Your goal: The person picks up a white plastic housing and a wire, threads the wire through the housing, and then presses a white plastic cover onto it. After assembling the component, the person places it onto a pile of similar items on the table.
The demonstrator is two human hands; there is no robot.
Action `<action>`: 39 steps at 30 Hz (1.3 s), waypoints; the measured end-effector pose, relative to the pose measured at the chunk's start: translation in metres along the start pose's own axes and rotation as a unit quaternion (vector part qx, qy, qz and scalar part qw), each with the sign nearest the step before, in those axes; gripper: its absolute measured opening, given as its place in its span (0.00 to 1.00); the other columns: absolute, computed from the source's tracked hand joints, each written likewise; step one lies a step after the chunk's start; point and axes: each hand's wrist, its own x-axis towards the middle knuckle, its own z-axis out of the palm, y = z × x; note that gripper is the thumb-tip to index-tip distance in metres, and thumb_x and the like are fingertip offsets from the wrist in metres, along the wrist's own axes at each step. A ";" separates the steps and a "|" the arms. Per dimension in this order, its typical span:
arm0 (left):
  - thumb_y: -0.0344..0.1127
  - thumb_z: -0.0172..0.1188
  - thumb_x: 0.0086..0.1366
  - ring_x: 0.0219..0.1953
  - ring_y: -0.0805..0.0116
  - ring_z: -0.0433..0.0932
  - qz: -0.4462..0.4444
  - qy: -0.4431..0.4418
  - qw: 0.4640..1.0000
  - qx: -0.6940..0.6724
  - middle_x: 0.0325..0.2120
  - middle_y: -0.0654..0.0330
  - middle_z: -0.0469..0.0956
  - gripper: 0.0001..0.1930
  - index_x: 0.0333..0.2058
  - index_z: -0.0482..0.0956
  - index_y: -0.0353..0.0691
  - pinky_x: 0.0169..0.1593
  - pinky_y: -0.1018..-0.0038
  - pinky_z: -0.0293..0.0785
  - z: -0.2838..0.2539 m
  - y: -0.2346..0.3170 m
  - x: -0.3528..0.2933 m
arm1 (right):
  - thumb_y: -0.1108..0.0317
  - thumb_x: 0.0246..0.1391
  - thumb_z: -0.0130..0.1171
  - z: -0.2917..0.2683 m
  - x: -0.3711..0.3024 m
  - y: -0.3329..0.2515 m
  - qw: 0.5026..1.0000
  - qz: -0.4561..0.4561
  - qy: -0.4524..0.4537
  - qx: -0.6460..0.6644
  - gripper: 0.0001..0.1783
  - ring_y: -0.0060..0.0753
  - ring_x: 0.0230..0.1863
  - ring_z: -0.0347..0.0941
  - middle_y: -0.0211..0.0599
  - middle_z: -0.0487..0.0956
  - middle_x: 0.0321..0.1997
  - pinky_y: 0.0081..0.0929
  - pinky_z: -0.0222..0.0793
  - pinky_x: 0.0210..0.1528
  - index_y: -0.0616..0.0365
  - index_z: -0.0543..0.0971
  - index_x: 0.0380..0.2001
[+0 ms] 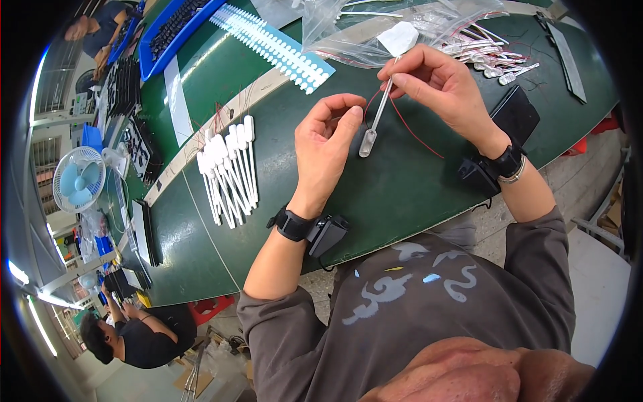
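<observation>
My right hand pinches the upper end of a thin white stick-shaped part. That part slants down to a wider, clear-looking paddle end, just above the green table. A red wire trails from near its top toward the right. To the left of the stick, my left hand is closed with thumb and forefinger together. Another thin wire reaches its fingertips, which seem to grip it. White paddle-ended sticks lie in a fanned group left of my left hand, with fine wires at their heads.
At the back right lies a pile of wired sticks beside clear plastic bags. A light-blue sheet of white stickers and a blue bin are farther back. A black phone-like slab rests near my right wrist. Two other people sit at left.
</observation>
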 end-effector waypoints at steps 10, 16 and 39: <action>0.33 0.63 0.66 0.36 0.81 0.77 -0.025 -0.016 0.999 0.013 0.34 0.64 0.82 0.10 0.41 0.82 0.32 0.43 0.82 0.73 0.000 0.004 -0.004 | 0.74 0.63 0.55 0.003 -0.002 0.001 0.999 0.006 -0.042 -0.001 0.05 0.23 0.45 0.77 0.39 0.79 0.48 0.22 0.77 0.48 0.62 0.75 0.41; 0.32 0.62 0.67 0.37 0.81 0.77 -0.028 -0.009 1.000 -0.002 0.36 0.63 0.82 0.09 0.41 0.82 0.32 0.45 0.82 0.73 -0.001 0.004 -0.002 | 0.74 0.63 0.55 0.004 -0.002 -0.001 0.999 0.000 -0.047 0.007 0.05 0.21 0.45 0.76 0.39 0.79 0.49 0.22 0.76 0.49 0.62 0.75 0.41; 0.29 0.69 0.54 0.30 0.64 0.74 0.292 0.020 0.866 0.406 0.25 0.64 0.78 0.04 0.26 0.82 0.40 0.33 0.69 0.70 -0.006 0.005 0.000 | 0.71 0.63 0.56 0.000 0.001 0.005 0.999 0.034 0.001 -0.027 0.08 0.21 0.44 0.78 0.36 0.81 0.46 0.21 0.76 0.49 0.63 0.76 0.43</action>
